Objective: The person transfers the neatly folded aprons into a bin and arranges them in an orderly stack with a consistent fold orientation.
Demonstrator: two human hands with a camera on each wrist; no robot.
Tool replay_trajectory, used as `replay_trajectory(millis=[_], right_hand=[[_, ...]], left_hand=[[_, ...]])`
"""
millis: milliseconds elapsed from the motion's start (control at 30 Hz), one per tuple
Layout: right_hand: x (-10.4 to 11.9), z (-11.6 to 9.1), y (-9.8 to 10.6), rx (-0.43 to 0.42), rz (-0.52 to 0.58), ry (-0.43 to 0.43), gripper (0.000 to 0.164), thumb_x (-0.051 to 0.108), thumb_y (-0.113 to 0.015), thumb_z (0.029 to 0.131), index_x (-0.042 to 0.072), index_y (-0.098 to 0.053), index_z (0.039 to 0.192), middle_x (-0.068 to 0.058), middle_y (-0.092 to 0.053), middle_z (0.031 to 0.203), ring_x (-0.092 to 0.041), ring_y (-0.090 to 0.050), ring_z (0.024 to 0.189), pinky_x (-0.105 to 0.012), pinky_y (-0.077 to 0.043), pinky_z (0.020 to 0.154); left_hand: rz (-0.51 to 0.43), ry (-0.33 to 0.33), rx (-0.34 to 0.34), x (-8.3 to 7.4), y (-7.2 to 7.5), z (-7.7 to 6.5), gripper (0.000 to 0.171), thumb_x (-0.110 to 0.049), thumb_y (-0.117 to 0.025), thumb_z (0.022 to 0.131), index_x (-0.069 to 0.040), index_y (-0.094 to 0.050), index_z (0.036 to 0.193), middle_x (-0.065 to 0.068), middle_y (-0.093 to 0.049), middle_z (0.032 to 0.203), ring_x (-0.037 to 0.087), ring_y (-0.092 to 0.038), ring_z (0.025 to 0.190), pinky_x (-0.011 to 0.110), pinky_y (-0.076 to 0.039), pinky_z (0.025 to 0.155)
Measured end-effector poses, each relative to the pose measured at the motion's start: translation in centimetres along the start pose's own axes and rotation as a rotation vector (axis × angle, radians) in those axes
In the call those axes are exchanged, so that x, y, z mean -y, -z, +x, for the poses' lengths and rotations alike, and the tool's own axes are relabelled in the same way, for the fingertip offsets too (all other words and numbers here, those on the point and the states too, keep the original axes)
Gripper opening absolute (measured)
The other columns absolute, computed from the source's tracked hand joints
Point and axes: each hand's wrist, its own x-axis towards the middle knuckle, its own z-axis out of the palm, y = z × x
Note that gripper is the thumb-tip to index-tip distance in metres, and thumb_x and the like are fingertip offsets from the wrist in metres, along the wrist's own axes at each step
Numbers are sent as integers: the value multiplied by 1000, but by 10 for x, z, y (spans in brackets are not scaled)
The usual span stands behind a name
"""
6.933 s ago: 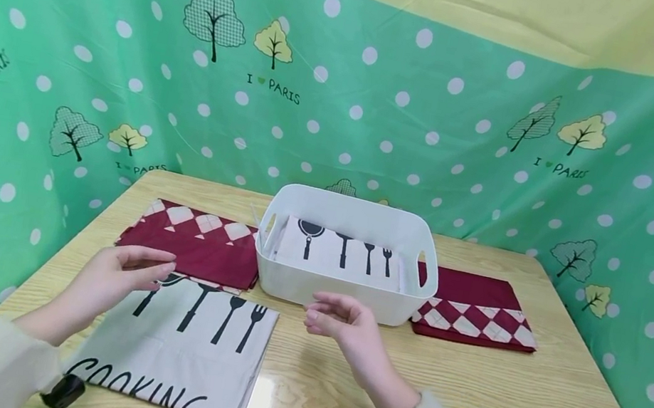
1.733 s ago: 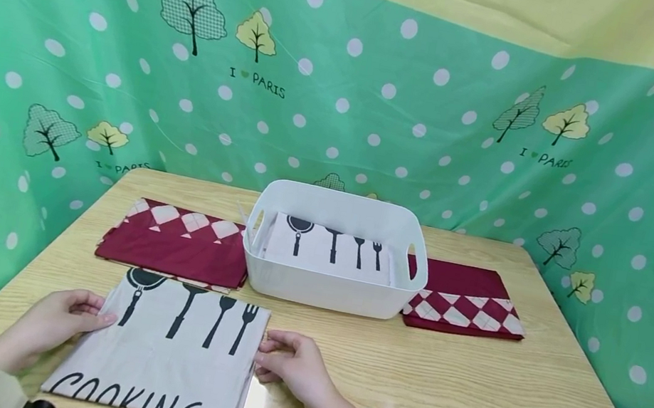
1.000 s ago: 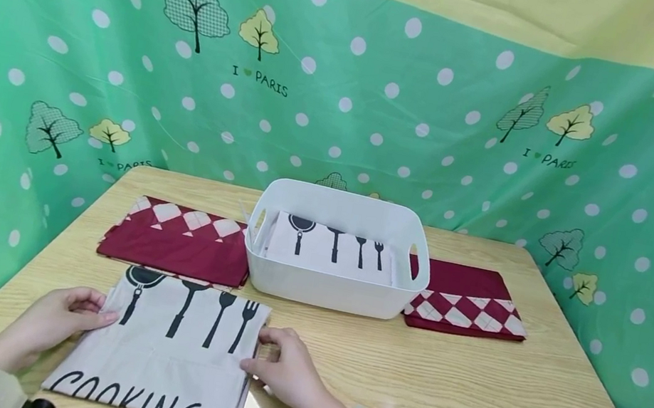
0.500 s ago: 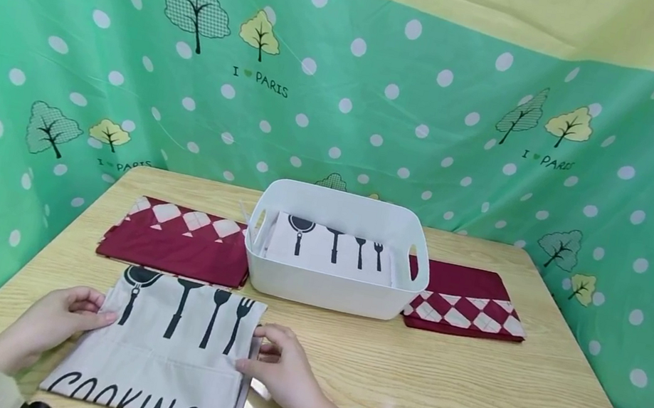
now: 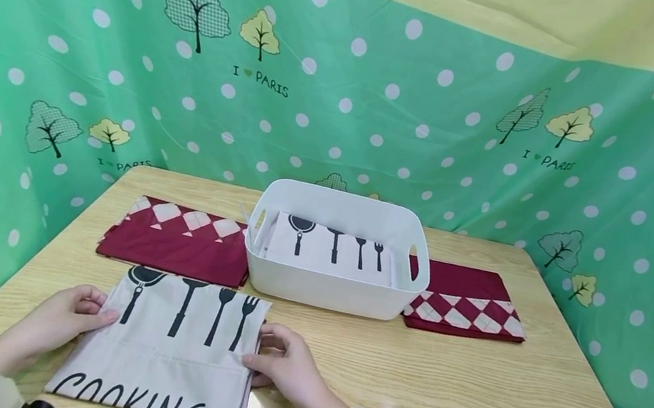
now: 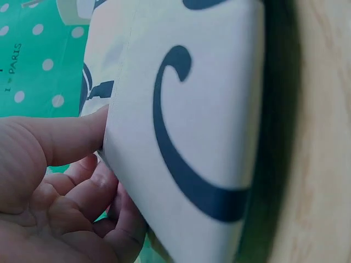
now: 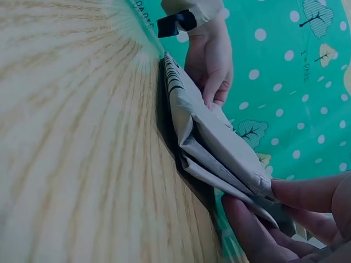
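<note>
A folded cream apron (image 5: 172, 355), printed with dark kitchen utensils and the word COOKING, lies at the front left of the table. My left hand (image 5: 57, 318) pinches its left edge, thumb on top and fingers underneath. At the opposite edge, my right hand (image 5: 289, 367) grips the stacked layers between thumb and fingers. Several folds of the apron (image 7: 219, 137) show edge-on in the right wrist view, with a dark shadow beneath. The left wrist view shows the thumb (image 6: 77, 134) against the apron's side; some fingertips are hidden under the cloth.
Behind stands a white plastic basket (image 5: 325, 292) holding a similar folded apron (image 5: 319, 253). Dark red folded cloths with diamond patterns lie left (image 5: 182, 252) and right (image 5: 466, 303) of it. A green dotted curtain (image 5: 346, 92) surrounds the wooden table (image 5: 463, 400).
Both hands came down from above the table onto the apron's side edges. In the last second the right hand worked along the right edge, and the apron shifted slightly to the right.
</note>
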Motion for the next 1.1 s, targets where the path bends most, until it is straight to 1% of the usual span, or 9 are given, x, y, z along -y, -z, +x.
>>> replay_trajectory(millis=[133,267,367,467,633,767,833,933,1100], right_hand=[[-1,2,1,4,26,0,37,-10,-68,82,-4,-60,118,-16,-71,101,-16,-68,69,-36,-62,61],[0,2,3,-11,34,3,37,-13,-67,81,-7,-58,116,-21,-72,99,-16,-68,67,-36,-62,59],[1,2,4,-39,16,4,38,-14,-67,79,-6,-55,114,-21,-72,97,-15,-66,63,-35,-61,57],[1,3,6,-67,2,1,39,-14,-68,76,-2,-51,110,-16,-70,91,-14,-63,58,-34,-60,55],[4,4,9,-90,-7,-1,41,-17,-69,71,5,-44,95,-6,-59,79,-15,-60,51,-33,-59,51],[6,4,11,-82,-12,2,37,-19,-68,70,3,-45,90,-4,-58,75,-15,-60,50,-32,-58,50],[8,3,13,-74,-15,3,34,-18,-67,70,1,-48,91,-5,-61,75,-15,-60,50,-31,-58,50],[12,2,16,-59,-25,11,33,-17,-67,70,-3,-56,98,-6,-65,81,-14,-59,51,-30,-57,50],[17,1,21,-32,-52,21,40,-16,-67,71,-6,-64,110,-10,-65,85,-12,-57,50,-30,-58,51]], left_hand=[[-52,19,34,-3,1,-1,43,-27,-61,99,10,-46,115,8,-65,96,14,-57,81,24,-50,66],[-96,9,67,-7,2,-5,38,-25,-57,101,9,-44,114,3,-65,89,11,-60,77,25,-50,67],[-127,-5,90,-8,2,-8,34,-23,-56,101,7,-43,112,0,-64,85,9,-60,74,25,-50,66],[-157,-11,108,-10,2,-10,31,-22,-56,101,5,-43,111,-3,-63,82,8,-58,72,24,-48,65],[-196,-15,126,-14,3,-12,28,-20,-56,101,3,-41,109,-5,-63,81,7,-58,70,25,-49,64],[-210,-23,132,-18,4,-14,27,-20,-56,101,1,-40,108,-4,-66,82,8,-60,71,26,-51,64],[-218,-25,136,-20,4,-14,26,-19,-56,101,0,-40,107,-4,-66,83,9,-61,71,26,-52,64],[-226,-21,136,-23,6,-15,28,-19,-57,101,2,-40,109,-3,-67,84,10,-62,71,27,-53,64],[-236,-12,136,-28,7,-16,35,-21,-59,100,4,-38,115,-1,-69,85,12,-63,71,27,-54,64]])
